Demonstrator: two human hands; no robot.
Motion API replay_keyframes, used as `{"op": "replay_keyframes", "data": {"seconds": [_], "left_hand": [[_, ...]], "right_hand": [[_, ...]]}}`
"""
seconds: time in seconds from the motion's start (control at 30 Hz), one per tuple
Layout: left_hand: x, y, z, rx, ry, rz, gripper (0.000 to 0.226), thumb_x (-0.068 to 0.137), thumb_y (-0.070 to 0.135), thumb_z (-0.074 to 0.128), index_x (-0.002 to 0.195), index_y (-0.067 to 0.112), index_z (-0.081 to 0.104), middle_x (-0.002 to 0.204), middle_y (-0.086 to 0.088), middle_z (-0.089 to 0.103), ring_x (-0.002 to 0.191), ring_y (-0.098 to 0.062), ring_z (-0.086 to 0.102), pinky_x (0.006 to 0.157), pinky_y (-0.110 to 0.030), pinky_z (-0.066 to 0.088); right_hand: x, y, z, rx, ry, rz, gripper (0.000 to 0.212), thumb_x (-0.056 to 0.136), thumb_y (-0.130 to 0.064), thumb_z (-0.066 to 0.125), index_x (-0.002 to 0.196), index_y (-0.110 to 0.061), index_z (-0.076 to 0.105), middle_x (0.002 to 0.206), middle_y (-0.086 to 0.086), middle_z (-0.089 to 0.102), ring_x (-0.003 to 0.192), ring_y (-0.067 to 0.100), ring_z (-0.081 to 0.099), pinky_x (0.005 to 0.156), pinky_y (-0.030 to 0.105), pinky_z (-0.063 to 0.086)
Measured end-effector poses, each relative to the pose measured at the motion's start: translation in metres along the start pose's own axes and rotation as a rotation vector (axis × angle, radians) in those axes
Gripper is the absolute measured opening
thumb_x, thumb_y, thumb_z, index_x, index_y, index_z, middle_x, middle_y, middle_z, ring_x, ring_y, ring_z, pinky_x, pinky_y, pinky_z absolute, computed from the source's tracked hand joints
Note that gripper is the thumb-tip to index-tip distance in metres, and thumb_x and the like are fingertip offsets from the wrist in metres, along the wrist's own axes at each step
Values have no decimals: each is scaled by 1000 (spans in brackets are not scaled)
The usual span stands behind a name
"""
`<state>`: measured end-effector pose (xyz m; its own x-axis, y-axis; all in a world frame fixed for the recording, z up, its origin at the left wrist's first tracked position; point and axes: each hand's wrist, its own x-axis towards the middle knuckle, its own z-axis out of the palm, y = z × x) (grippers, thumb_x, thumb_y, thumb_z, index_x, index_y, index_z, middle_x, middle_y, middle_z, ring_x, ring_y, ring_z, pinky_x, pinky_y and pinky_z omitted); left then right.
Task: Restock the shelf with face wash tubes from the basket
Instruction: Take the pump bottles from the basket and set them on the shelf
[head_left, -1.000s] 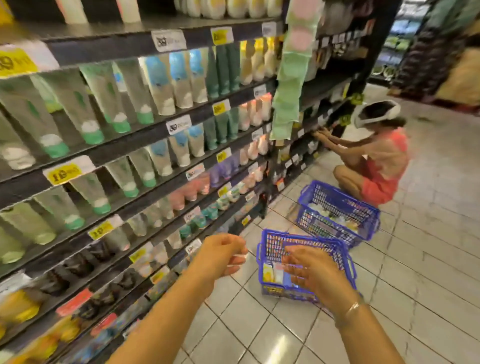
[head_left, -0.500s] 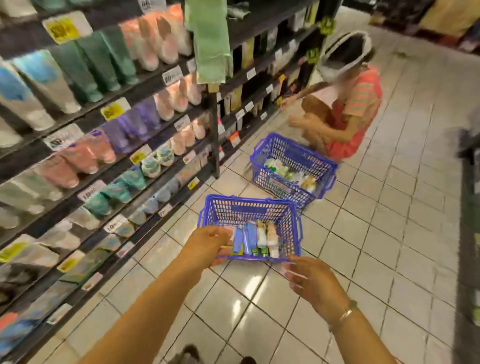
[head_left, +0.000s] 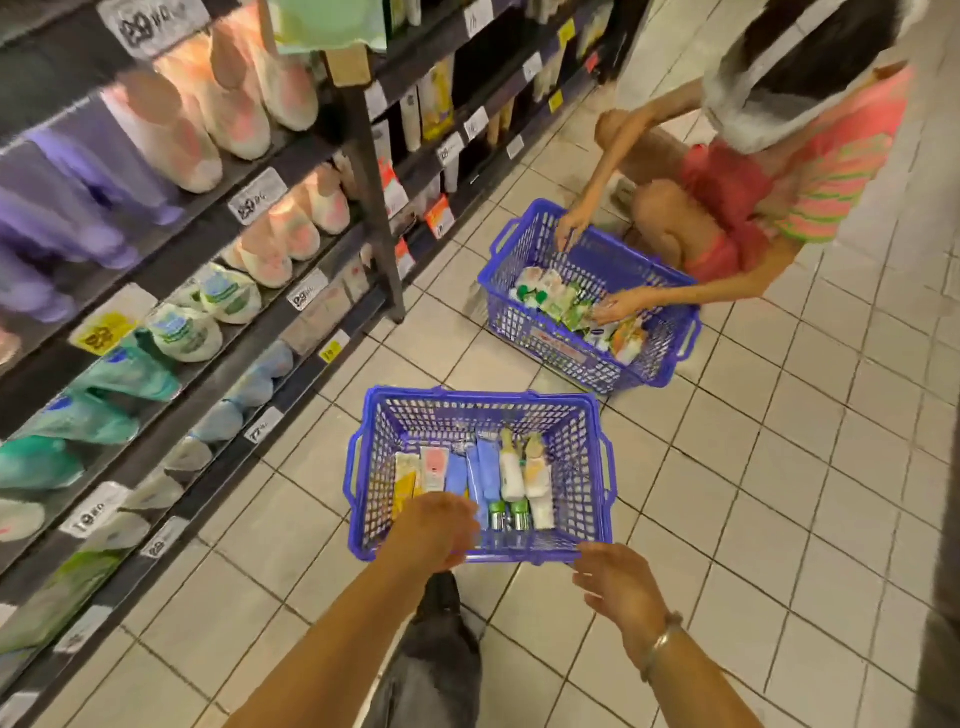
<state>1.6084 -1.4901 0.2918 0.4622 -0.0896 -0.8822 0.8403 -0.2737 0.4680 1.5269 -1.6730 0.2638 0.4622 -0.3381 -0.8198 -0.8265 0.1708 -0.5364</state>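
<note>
A blue plastic basket (head_left: 587, 441) stands on the tiled floor in front of me. Several face wash tubes (head_left: 511, 475) lie in it, white, blue, pink and yellow. My left hand (head_left: 434, 530) reaches over the basket's near rim, fingers loosely curled downward, above the tubes at the near left; I cannot tell whether it touches one. My right hand (head_left: 615, 584) hovers just outside the near right corner, fingers relaxed and holding nothing. The shelf (head_left: 208, 218) on the left carries rows of tubes in pink, purple, green and white.
A second blue basket (head_left: 660, 358) with products sits further along the aisle. A crouching person (head_left: 727, 208) has both hands in it. My knee in dark trousers (head_left: 436, 670) shows between my arms. Open floor tiles (head_left: 779, 493) stretch to the right.
The view has tilted down from the shelf to the floor. Both hands have dropped toward the near basket; the left now reaches over its rim. The other person moved their hands into their basket.
</note>
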Motion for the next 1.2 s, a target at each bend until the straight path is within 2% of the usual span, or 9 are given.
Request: {"op": "replay_keyframes", "data": {"seconds": [0.13,0.23,0.3,0.4,0.53,0.7,0.83,1.0,1.2], "left_hand": [[64,5,1,-173,61,-57,21,93,3,46,108,-6,58,73,-9,59,38,-9,57,39,-14,41],[112,1,9,-159,69,-63,15,92,2,49,101,-2,59,67,-8,56,38,-11,51,33,-16,35],[140,-6,17,-139,78,-81,8,91,-1,49,92,0,57,64,-9,54,40,-11,50,32,-15,34],[184,-21,32,-154,51,-109,15,92,2,48,82,11,55,69,-1,58,58,-12,56,46,-18,47],[249,-47,54,-165,80,-133,26,92,2,47,71,17,53,69,-1,57,60,-13,55,57,-23,47],[348,-90,86,-12,131,-173,24,93,14,46,70,17,51,74,-7,52,66,-21,47,64,-28,42],[420,-122,118,39,118,-176,28,94,19,44,67,15,43,64,-7,40,60,-22,35,56,-26,30],[484,-148,148,134,114,-142,17,95,14,40,84,2,45,91,-25,50,91,-40,52,67,-33,32],[506,-157,163,469,148,-96,46,101,29,26,121,-2,52,129,-23,52,120,-39,46,96,-41,35]], "right_hand": [[63,-10,12,-142,24,-50,38,87,5,47,54,-7,60,65,18,58,62,22,44,62,30,32],[110,-6,17,-225,44,-44,26,90,-1,47,77,20,53,82,41,55,69,26,45,67,33,35],[141,0,22,-270,46,-36,22,90,-1,45,71,6,55,70,29,54,66,24,45,63,32,35],[192,18,29,-336,23,-29,25,90,1,44,67,-7,51,71,16,48,74,24,41,68,36,33],[262,52,36,-410,46,42,13,90,-3,47,88,-13,55,94,8,53,89,21,47,85,37,43],[353,97,46,-558,25,14,17,89,0,45,85,-9,60,85,5,54,79,19,48,75,31,39],[421,129,54,-633,58,-11,32,91,-8,46,122,-3,51,120,15,54,107,31,54,88,34,42],[492,155,62,-763,94,-107,38,89,-11,49,125,1,47,128,22,52,116,36,51,97,43,43],[526,165,64,-759,115,-86,45,90,-21,53,127,1,43,130,21,51,118,37,49,97,42,42]]}}
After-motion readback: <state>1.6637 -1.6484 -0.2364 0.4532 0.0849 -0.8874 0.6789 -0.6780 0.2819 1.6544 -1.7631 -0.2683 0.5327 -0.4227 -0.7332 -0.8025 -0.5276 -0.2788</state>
